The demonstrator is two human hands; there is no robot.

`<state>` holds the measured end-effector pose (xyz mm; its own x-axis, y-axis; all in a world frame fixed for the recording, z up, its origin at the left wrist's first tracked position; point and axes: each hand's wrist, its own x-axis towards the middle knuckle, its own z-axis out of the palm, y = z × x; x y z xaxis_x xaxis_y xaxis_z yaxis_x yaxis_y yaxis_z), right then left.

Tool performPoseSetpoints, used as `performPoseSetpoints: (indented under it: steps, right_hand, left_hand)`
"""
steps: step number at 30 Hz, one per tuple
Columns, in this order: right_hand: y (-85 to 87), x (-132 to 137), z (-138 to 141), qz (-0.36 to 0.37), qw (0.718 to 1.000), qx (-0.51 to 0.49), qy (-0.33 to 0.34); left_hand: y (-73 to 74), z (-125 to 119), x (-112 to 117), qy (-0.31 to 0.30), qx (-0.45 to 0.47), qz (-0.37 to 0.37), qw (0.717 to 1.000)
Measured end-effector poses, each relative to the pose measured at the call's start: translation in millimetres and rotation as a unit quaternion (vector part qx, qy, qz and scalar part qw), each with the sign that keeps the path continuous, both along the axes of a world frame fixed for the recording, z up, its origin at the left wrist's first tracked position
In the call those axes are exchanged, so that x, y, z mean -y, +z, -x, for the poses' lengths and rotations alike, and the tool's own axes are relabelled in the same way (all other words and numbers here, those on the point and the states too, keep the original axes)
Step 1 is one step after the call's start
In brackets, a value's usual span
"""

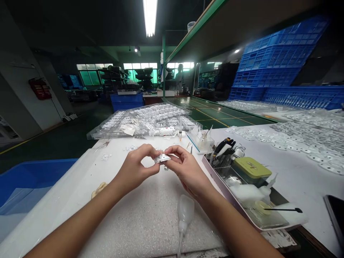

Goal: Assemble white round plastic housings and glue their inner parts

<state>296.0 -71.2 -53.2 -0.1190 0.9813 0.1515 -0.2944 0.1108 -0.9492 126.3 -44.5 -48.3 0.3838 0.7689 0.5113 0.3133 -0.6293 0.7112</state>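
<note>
Between both hands, above the white padded work surface (150, 211), is a small curved white part (162, 158) with little dark holes. My left hand (139, 161) pinches its left end between thumb and fingers. At the other end, the fingertips of my right hand (184, 165) close on the same part. Just beneath it lies a tiny dark, shiny piece (166, 168), too small to name. A translucent squeeze bottle (185, 211) with a long thin nozzle rests near my right forearm.
A pink-edged organizer tray (215, 179) with tools and a yellow-green tin (252, 167) stands at right. Clear trays (94, 134) of small white parts sit at the back. White flat pieces (309, 143) cover the right side. A blue bin (53, 166) is at left, a phone (334, 215) far right.
</note>
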Motion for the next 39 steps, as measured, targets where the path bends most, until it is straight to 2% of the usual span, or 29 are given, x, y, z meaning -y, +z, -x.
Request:
performPoseSetpoints:
  steps: [4, 9, 12, 14, 17, 20, 24, 26, 28, 31, 35, 39]
  right_hand:
    - [3.1, -2, 5, -0.032, 0.999, 0.029, -0.009]
    - [4.9, -6, 7, -0.075, 0.989, 0.128, -0.028]
    - [7.8, -6, 4, -0.113, 0.970, 0.211, -0.047]
    - [13.7, -4, 4, -0.155, 0.946, 0.279, -0.055]
    - [26.1, 5, 19, -0.236, 0.883, 0.405, 0.009]
    - [30.4, 15, 54, -0.316, 0.780, 0.526, 0.122]
    - [15.3, 12, 110, -0.394, 0.640, 0.628, 0.202]
    - [5.0, 5, 129, -0.409, 0.587, 0.664, 0.217]
    - [-2.9, -1, 138, -0.417, 0.551, 0.688, 0.223]
    - [-8.4, -7, 138, -0.430, 0.530, 0.699, 0.215]
    - [-7.8, -9, 138, -0.433, 0.532, 0.702, 0.190]
    - [-5.1, -10, 144, -0.427, 0.541, 0.702, 0.181]
  left_hand:
    - [5.1, 3, 1, -0.005, 0.030, -0.003, 1.000]
    - [7.8, 5, 1, 0.000, 0.077, 0.030, 0.997]
    - [9.9, 12, -6, 0.017, 0.124, 0.054, 0.991]
    - [12.8, 24, -17, 0.044, 0.177, 0.054, 0.982]
    - [19.4, 52, -38, 0.092, 0.281, 0.049, 0.954]
    - [26.2, 87, -57, 0.150, 0.388, 0.044, 0.909]
    - [29.9, 122, -68, 0.219, 0.480, 0.041, 0.848]
    - [28.2, 129, -70, 0.234, 0.501, 0.054, 0.831]
    - [24.8, 131, -71, 0.237, 0.513, 0.073, 0.822]
    - [19.0, 126, -74, 0.224, 0.521, 0.100, 0.817]
    - [15.5, 118, -78, 0.209, 0.519, 0.126, 0.819]
    - [20.5, 110, -76, 0.206, 0.503, 0.138, 0.828]
